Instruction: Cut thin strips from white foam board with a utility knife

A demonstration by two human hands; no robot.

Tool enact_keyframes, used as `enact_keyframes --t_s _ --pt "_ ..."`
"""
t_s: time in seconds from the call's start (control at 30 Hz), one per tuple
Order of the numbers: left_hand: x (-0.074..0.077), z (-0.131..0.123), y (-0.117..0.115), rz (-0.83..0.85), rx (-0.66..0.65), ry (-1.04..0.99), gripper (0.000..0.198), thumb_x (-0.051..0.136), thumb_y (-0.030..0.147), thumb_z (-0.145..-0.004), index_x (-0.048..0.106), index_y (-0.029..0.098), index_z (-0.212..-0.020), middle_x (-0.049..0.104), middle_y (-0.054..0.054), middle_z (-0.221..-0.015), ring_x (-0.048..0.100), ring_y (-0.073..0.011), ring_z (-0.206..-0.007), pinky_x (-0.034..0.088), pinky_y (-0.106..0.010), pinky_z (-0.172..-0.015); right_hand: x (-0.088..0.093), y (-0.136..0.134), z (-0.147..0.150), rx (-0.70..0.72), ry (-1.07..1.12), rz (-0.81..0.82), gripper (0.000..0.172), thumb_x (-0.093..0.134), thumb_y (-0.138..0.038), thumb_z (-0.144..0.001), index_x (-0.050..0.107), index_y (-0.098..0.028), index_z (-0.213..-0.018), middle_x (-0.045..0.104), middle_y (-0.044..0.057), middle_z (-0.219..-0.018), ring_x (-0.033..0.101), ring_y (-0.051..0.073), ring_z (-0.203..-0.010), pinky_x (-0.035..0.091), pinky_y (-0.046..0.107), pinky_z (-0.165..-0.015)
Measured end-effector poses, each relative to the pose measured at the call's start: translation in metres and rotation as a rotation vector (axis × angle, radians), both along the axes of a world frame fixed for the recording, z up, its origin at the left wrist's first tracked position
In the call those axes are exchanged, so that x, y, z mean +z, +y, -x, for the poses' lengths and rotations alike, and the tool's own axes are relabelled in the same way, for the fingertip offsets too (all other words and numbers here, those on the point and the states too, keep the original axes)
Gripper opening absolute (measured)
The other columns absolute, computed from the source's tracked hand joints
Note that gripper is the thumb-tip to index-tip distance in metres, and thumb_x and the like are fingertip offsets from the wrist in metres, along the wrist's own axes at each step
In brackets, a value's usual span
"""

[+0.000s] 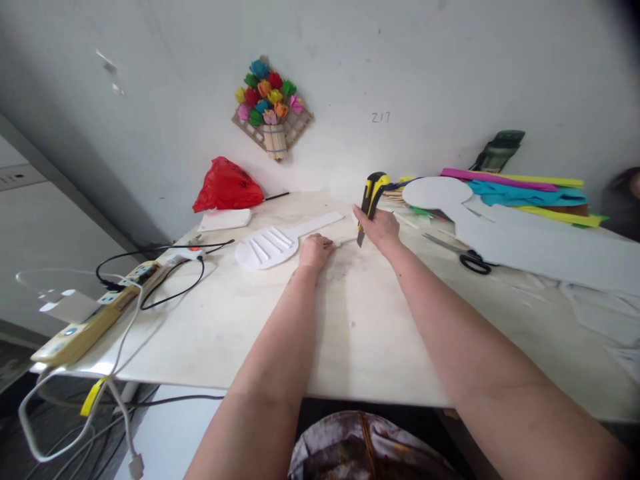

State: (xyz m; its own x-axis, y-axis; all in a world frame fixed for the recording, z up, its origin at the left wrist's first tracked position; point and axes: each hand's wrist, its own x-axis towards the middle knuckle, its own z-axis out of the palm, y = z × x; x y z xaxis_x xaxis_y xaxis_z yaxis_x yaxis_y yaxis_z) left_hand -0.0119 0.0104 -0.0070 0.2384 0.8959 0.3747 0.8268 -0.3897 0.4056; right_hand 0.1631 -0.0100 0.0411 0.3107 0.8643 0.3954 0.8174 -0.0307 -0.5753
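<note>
My right hand (381, 229) grips a yellow and black utility knife (372, 197), held upright with its blade tip down on the white table (360, 320). Just left of it, my left hand (315, 250) rests on the tabletop with its fingers curled, pressing on a thin white strip (344, 243) that I can barely make out. A white foam cutout shaped like a paddle (277, 243), with several slits in its round end, lies right beside my left hand.
Black-handled scissors (467, 257) and large white foam shapes (525, 240) lie at the right, with coloured foam sheets (530, 193) behind. A power strip (95, 313) and cables sit at the left edge. A red plastic bag (227, 185) is by the wall, under a paper flower decoration (270, 107).
</note>
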Motion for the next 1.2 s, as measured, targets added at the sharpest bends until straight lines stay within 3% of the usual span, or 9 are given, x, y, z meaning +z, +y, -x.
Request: enact_keyframes --t_s 0.17,0.37,0.5,0.6,0.7,0.9,1.03,1.2 --pt "-0.002 0.0 0.001 -0.032 0.052 0.059 0.014 0.066 0.027 -0.078 0.076 0.022 -0.087 0.069 -0.006 -0.094 0.059 -0.0203 -0.096 0.045 -0.027 -0.085 -0.011 0.006 0.004 0.012 0.241 -0.077 0.059 0.042 -0.068 -0.078 0.07 -0.018 -0.095 0.071 0.01 -0.084 0.066 0.024 -0.086 0.048 0.031 -0.073" --pt "-0.003 0.001 0.0 -0.017 0.024 0.023 0.02 0.069 0.028 -0.073 0.076 0.021 -0.091 0.067 -0.008 -0.094 0.058 -0.0236 -0.098 0.044 -0.029 -0.087 -0.024 0.013 0.012 0.155 0.456 0.035 0.043 0.053 -0.052 -0.079 0.065 -0.02 -0.105 0.071 0.005 -0.081 0.065 0.014 -0.063 0.05 0.025 -0.064" --pt "0.003 0.004 -0.002 -0.016 0.032 -0.074 0.034 0.064 0.03 -0.076 0.07 0.019 -0.108 0.067 -0.008 -0.094 0.06 -0.0212 -0.095 0.043 -0.028 -0.09 -0.03 0.012 0.016 0.157 0.543 0.015 0.045 0.048 -0.053 -0.083 0.062 -0.02 -0.11 0.07 0.005 -0.077 0.064 0.014 -0.06 0.05 0.024 -0.06" --pt "0.009 0.011 -0.001 -0.029 0.14 -0.241 0.032 0.049 0.021 -0.084 0.069 0.017 -0.109 0.068 -0.007 -0.099 0.061 -0.0173 -0.092 0.043 -0.026 -0.09 -0.033 0.013 0.018 0.16 0.63 0.009 0.046 0.045 -0.054 -0.085 0.06 -0.021 -0.113 0.069 0.004 -0.075 0.064 0.014 -0.061 0.05 0.024 -0.061" --pt "0.01 0.019 0.001 0.042 0.204 -0.406 0.035 0.05 0.021 -0.081 0.066 0.015 -0.112 0.069 -0.006 -0.097 0.064 -0.0148 -0.078 0.047 -0.024 -0.08 -0.034 0.013 0.02 0.166 0.726 0.023 0.043 0.046 -0.052 -0.084 0.06 -0.021 -0.111 0.069 0.003 -0.075 0.064 0.013 -0.06 0.05 0.024 -0.06" --pt "0.002 0.025 0.004 0.22 0.096 -0.519 0.037 0.056 0.021 -0.077 0.064 0.014 -0.112 0.069 -0.004 -0.091 0.056 -0.0066 -0.046 0.046 -0.019 -0.056 -0.032 0.005 0.027 0.213 0.821 -0.097 0.033 0.056 -0.033 -0.077 0.057 -0.02 -0.107 0.065 0.003 -0.083 0.061 0.01 -0.066 0.048 0.02 -0.056" --pt "0.001 0.022 0.005 0.299 0.108 -0.559 0.037 0.052 0.021 -0.08 0.061 0.015 -0.115 0.068 -0.005 -0.095 0.053 -0.0046 -0.041 0.042 -0.017 -0.045 -0.036 0.006 0.03 0.247 0.789 -0.097 0.034 0.053 -0.037 -0.078 0.055 -0.02 -0.108 0.064 0.004 -0.089 0.062 0.013 -0.075 0.048 0.02 -0.056" --pt "0.002 0.019 0.006 0.298 0.073 -0.55 0.036 0.047 0.02 -0.082 0.062 0.015 -0.113 0.068 -0.004 -0.092 0.053 -0.0046 -0.042 0.042 -0.017 -0.046 -0.042 0.009 0.028 0.254 0.794 -0.072 0.037 0.052 -0.04 -0.078 0.055 -0.021 -0.11 0.065 0.006 -0.09 0.062 0.014 -0.074 0.049 0.021 -0.057"
